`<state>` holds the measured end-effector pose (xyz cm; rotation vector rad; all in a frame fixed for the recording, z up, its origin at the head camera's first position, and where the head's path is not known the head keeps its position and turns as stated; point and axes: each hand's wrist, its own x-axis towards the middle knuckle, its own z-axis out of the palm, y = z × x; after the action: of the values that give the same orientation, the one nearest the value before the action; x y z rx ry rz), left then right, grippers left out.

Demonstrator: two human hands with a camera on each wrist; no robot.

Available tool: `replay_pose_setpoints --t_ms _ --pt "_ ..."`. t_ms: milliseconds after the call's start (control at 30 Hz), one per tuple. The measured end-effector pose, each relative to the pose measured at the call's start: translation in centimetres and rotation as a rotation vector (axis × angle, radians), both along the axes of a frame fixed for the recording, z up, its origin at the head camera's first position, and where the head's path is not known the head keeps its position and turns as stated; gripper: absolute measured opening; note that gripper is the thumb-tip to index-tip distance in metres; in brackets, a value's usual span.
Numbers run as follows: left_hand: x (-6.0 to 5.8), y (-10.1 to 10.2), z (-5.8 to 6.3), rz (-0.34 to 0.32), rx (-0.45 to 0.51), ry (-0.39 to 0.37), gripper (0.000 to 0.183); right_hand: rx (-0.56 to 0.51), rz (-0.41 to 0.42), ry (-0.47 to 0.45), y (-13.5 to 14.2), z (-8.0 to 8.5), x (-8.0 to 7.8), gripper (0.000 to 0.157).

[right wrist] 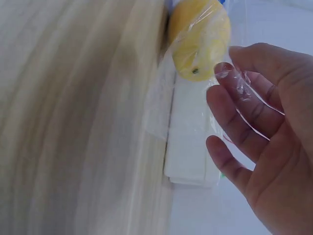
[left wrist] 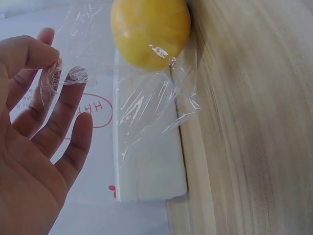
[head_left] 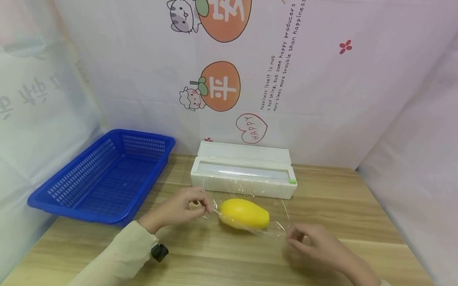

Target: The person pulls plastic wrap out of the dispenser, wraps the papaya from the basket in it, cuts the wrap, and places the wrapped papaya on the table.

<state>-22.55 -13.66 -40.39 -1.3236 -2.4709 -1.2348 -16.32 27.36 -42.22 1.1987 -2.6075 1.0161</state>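
The step in hand looks like drawing clear film (left wrist: 139, 112) around a yellow fruit (head_left: 245, 213), which lies low in the head view, a little right of centre. The left hand (head_left: 182, 207) pinches gathered film between thumb and first finger, its other fingers spread apart. The right hand (head_left: 320, 247) also seems to pinch film at its fingertips, the rest loosely bent and apart.

Film this thin would be best kept evenly tight, both hands at one height, since the bunching at the left fingers could easily turn into creases or cling to itself. A light pull is wise: the rounded fruit could roll. Smoothing from the middle towards the ends should press out loose folds.

The fruit is glossy, plump and longish, fuller at the left and blunter at the right in the head view. A small dark spot marks the end facing the right wrist camera, and glints of film cross its skin. Whether film also runs beneath it, against the bench (head_left: 208, 266), I cannot tell. The white box (head_left: 246, 187) sits just above it in the frame, lid raised.
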Motion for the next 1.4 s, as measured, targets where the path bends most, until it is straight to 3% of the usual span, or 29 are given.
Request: replay_pose_setpoints --t_ms 133,267,367,567,733,867,1100,1200,1400 --pt "-0.3 0.0 0.1 0.0 0.017 0.009 0.018 -0.031 -0.036 -0.031 0.4 0.5 -0.6 0.015" --pt "-0.6 0.0 0.0 0.023 0.008 0.003 0.017 -0.056 -0.132 -0.179 0.9 0.8 -1.4 0.005" --pt "-0.9 0.1 -0.1 0.053 -0.002 -0.006 0.019 -0.099 -0.183 -0.29 1.0 0.6 -2.1 0.013" --pt "-1.6 0.3 -0.4 0.113 0.009 -0.032 0.017 -0.154 -0.218 -0.351 0.8 -0.2 -3.7 0.022" --pt "-2.2 0.5 -0.7 0.168 0.028 -0.042 0.015 -0.228 -0.194 -0.442 0.3 -0.7 -4.7 0.03" --pt "-2.7 0.9 -1.1 0.202 0.069 -0.078 0.014 -0.301 -0.215 -0.508 -0.3 -1.3 -5.2 0.031" --pt "-3.6 2.0 -2.2 0.205 0.185 -0.21 0.009 -0.447 -0.312 -0.67 -1.9 -2.7 -5.6 0.037" --pt "-3.7 2.4 -2.4 0.208 0.184 -0.255 0.015 -0.534 -0.317 -0.746 -2.3 -3.1 -5.5 0.039" --pt "-3.9 2.9 -2.8 0.221 0.172 -0.281 0.016 -0.62 -0.313 -0.796 -2.7 -3.6 -5.5 0.04"
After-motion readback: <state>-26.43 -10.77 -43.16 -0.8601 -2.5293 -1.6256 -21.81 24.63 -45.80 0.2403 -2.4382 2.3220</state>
